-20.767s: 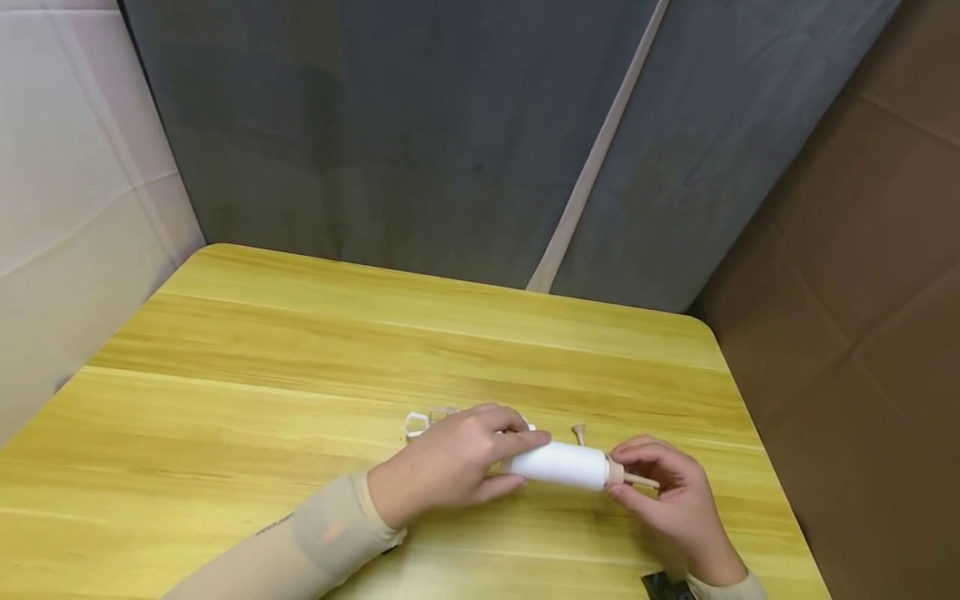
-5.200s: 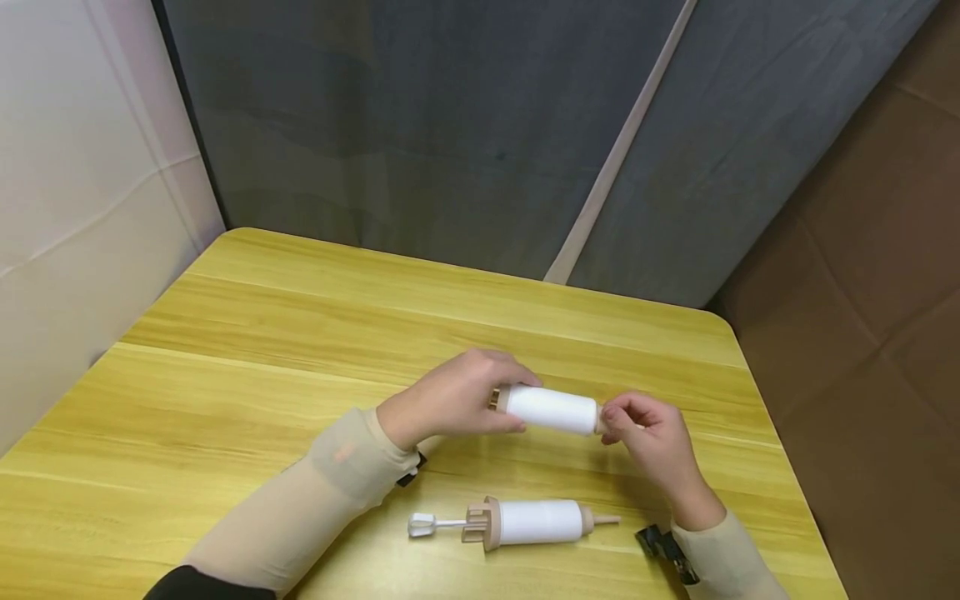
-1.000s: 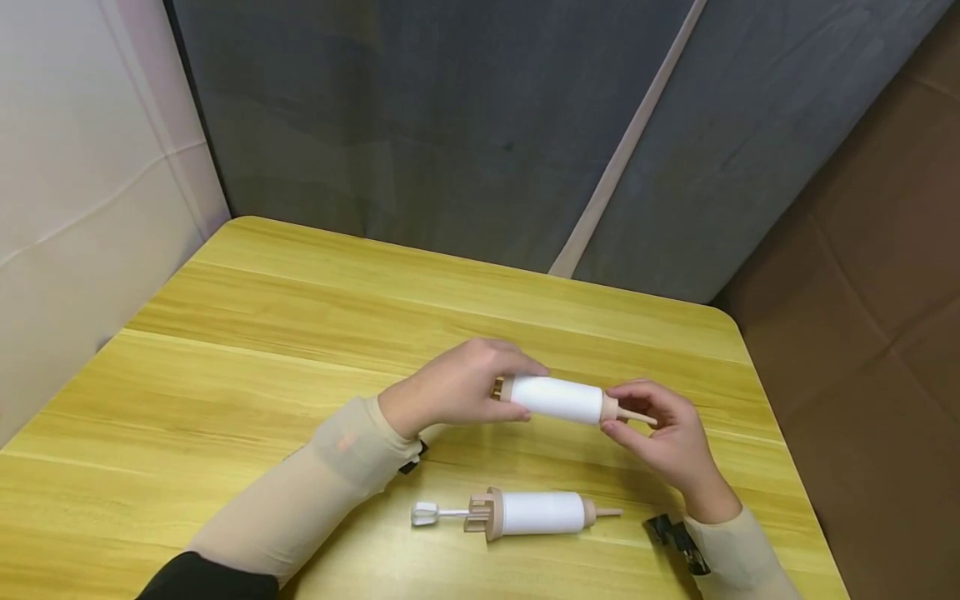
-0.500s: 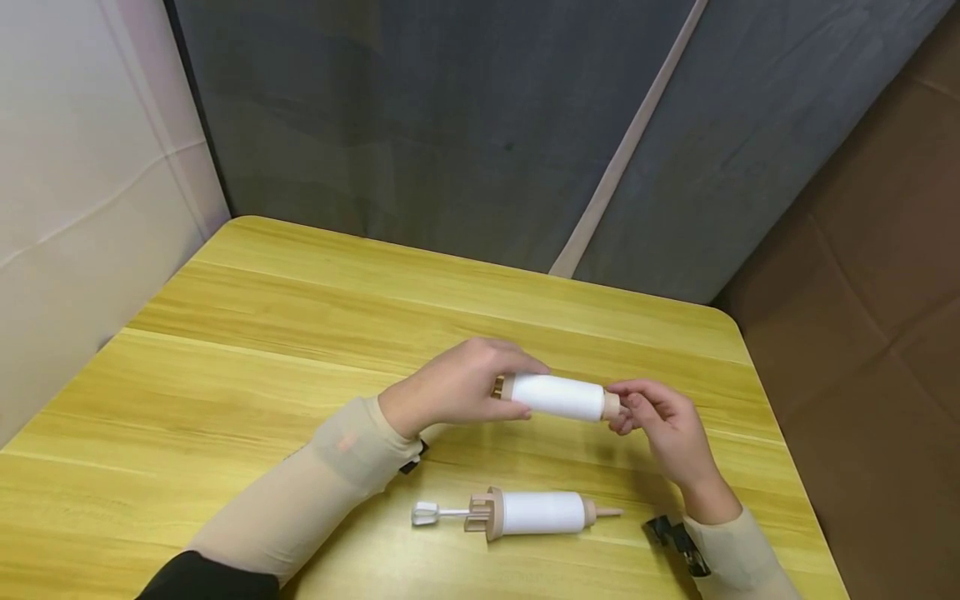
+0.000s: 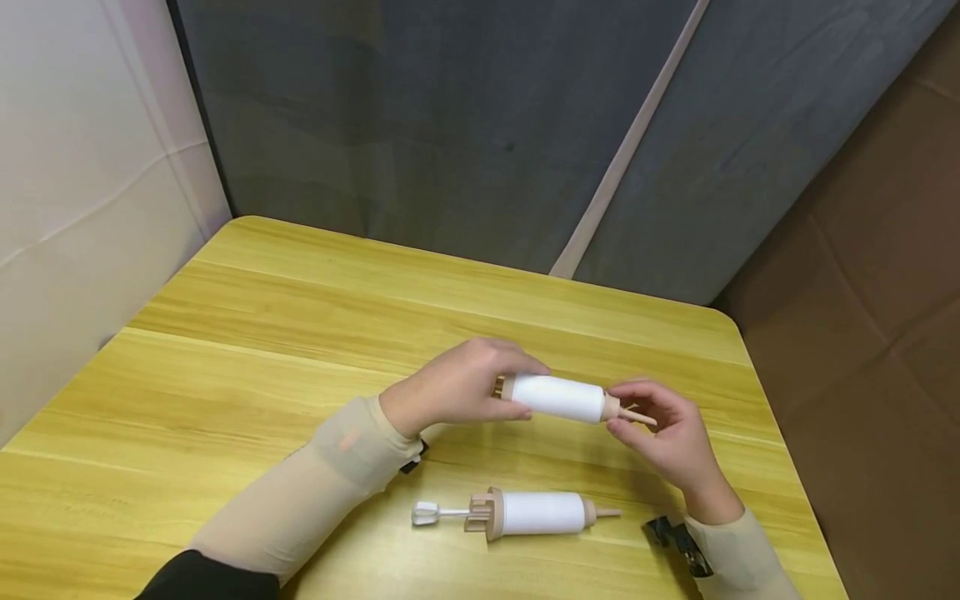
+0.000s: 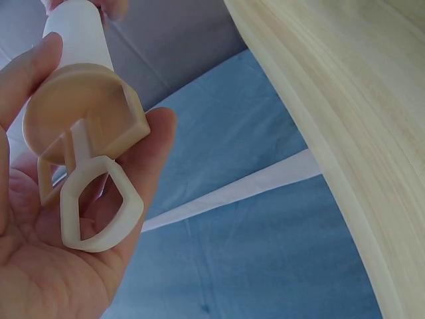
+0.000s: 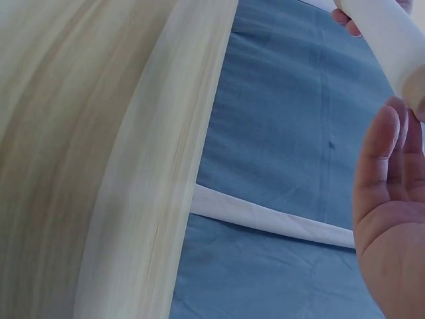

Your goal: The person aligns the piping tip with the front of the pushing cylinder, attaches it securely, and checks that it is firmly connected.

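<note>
My left hand (image 5: 465,383) grips the left end of a white cylinder (image 5: 558,397) with beige end pieces, held above the table. In the left wrist view, its wide beige end piece (image 6: 73,109) with bracket-like prongs rests between thumb and fingers, and a white six-sided loop (image 6: 99,206) on a stem sticks out from it. With its right hand (image 5: 671,429) the person pinches the beige cap (image 5: 611,407) at the other end; a thin beige rod (image 5: 639,417) projects from the cap, toward the palm. Nearer the body lies a similar assembly (image 5: 542,512), its loop pointing left.
The yellow wood-grain table (image 5: 285,333) spreads out under both hands. A grey curtain (image 5: 450,125) with a pale strip hangs behind it. White cloth (image 5: 97,167) borders the left side and brown cloth (image 5: 862,250) the right.
Since 20.8 s ago, one assembly has come to lie in front, and the held one sits farther back. Half a second ago the right fingers curled over the rod; they are back around the cap.
</note>
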Tool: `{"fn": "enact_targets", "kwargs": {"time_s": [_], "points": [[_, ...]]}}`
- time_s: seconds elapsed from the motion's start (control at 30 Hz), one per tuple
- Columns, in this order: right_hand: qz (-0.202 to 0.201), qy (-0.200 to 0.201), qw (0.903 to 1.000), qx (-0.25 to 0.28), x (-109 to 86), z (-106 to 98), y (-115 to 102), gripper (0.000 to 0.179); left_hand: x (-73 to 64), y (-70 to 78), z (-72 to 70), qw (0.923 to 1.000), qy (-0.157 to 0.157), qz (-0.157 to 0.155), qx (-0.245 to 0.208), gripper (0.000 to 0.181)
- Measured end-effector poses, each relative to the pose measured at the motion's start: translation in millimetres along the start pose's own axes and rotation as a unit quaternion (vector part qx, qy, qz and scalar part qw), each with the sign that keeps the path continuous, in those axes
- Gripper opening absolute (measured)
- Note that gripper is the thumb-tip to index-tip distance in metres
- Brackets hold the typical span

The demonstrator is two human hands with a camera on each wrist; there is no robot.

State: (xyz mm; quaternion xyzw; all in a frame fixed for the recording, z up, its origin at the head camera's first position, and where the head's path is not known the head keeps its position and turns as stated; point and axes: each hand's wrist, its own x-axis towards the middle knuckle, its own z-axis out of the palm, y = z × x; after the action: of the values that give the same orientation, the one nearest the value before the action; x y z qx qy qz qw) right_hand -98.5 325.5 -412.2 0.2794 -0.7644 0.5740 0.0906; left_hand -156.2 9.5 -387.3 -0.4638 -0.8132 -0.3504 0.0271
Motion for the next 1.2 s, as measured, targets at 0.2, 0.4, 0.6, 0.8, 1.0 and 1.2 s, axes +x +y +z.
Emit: {"fn": "enact_targets", "kwargs": {"time_s": [0.2,0.4,0.6,0.8,1.0,1.2], "points": [[-0.066,-0.014,0.9976,0.016,0.9,-0.5,4.7,0.049,1.4,-1.7,-0.3,1.0,0.0,0.004,-0.002,0.044],[-0.098,-0.01,0.9948,0.027,1.6,-0.6,8.9,0.04,3.7,-3.7,1.0,0.9999,0.001,0.011,-0.004,0.043],[-0.085,-0.005,0.9962,0.019,0.1,-0.9,6.9,0.041,3.5,-3.0,2.1,0.9999,0.001,0.012,-0.007,0.044],[-0.028,0.01,0.9987,-0.042,-0.7,-2.2,1.3,0.039,3.3,-1.9,1.7,0.9998,0.005,0.018,-0.005,0.044],[0.005,0.011,0.9983,-0.056,0.1,-2.8,0.0,0.032,3.6,-0.8,1.1,0.9998,0.004,0.017,-0.005,0.044],[0.021,0.019,0.9995,-0.013,-0.1,-0.8,-0.8,0.028,4.0,-1.6,1.6,0.9999,0.001,0.015,-0.005,0.044]]}}
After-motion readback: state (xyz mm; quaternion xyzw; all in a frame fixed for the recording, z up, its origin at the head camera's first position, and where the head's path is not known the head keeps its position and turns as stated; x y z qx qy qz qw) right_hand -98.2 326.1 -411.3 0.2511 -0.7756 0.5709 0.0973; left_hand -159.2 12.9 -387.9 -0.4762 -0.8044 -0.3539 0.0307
